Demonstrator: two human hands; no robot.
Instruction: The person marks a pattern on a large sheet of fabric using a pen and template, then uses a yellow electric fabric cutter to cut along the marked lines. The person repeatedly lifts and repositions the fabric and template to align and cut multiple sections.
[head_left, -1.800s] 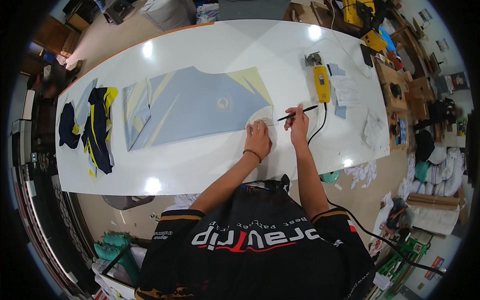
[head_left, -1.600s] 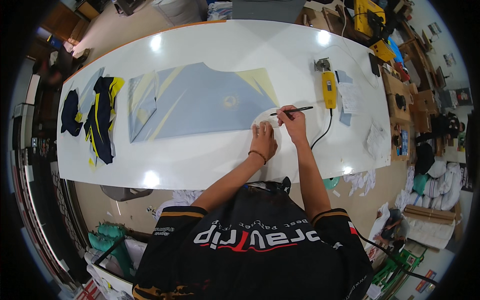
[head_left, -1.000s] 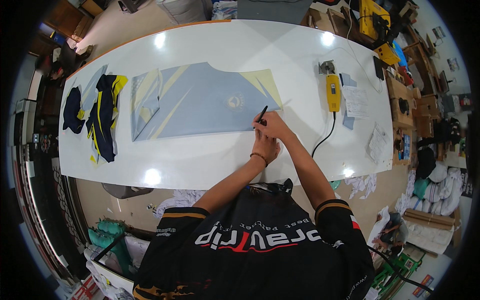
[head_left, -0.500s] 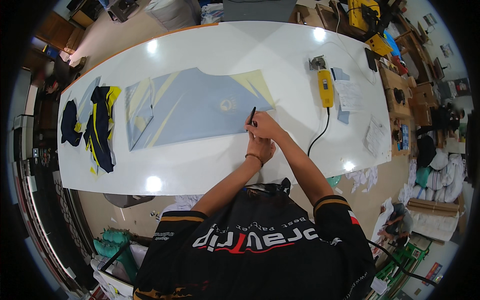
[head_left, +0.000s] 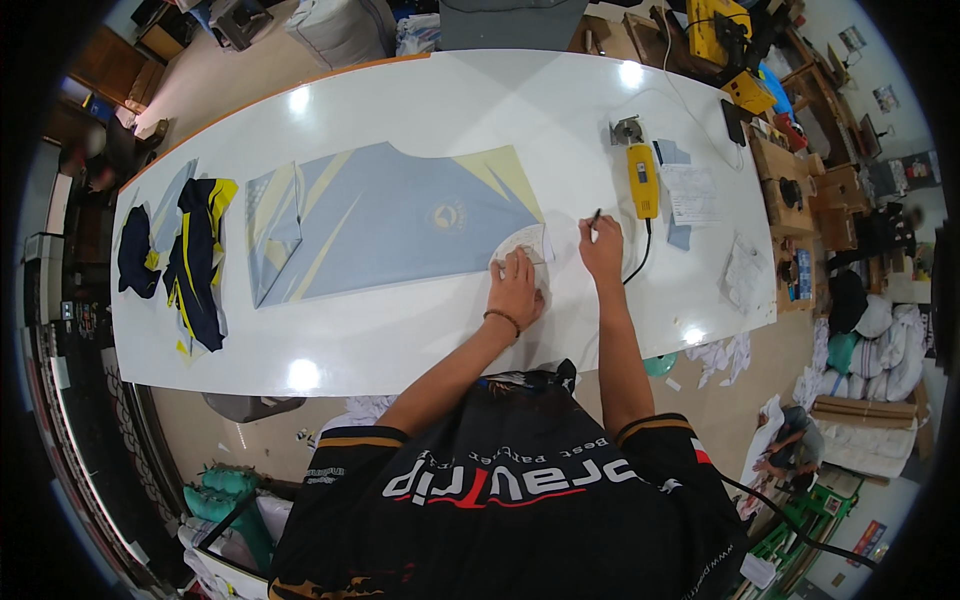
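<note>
A large pale blue and yellow fabric panel (head_left: 390, 220) lies on the white table with its left end folded over. At the panel's lower right corner is a curved white piece (head_left: 528, 240), paper or card, overlapping the fabric edge. My left hand (head_left: 515, 290) rests on that piece with its fingers stretched out, pressing near its lower edge. To the right, over bare tabletop, my right hand (head_left: 602, 252) is closed around a black pen (head_left: 597, 217) whose end points up. The right hand is apart from the fabric.
A yellow corded rotary cutter (head_left: 642, 180) lies right of my right hand, beside blue scraps and a paper sheet (head_left: 690, 195). Dark navy and yellow cut pieces (head_left: 200, 265) lie at the left. A black phone (head_left: 733, 122) sits at the table's (head_left: 420, 360) far right edge.
My right hand has moved right with the pen, off the panel's corner and away from my left hand. My left hand's fingers and the curved white piece now show clearly.
</note>
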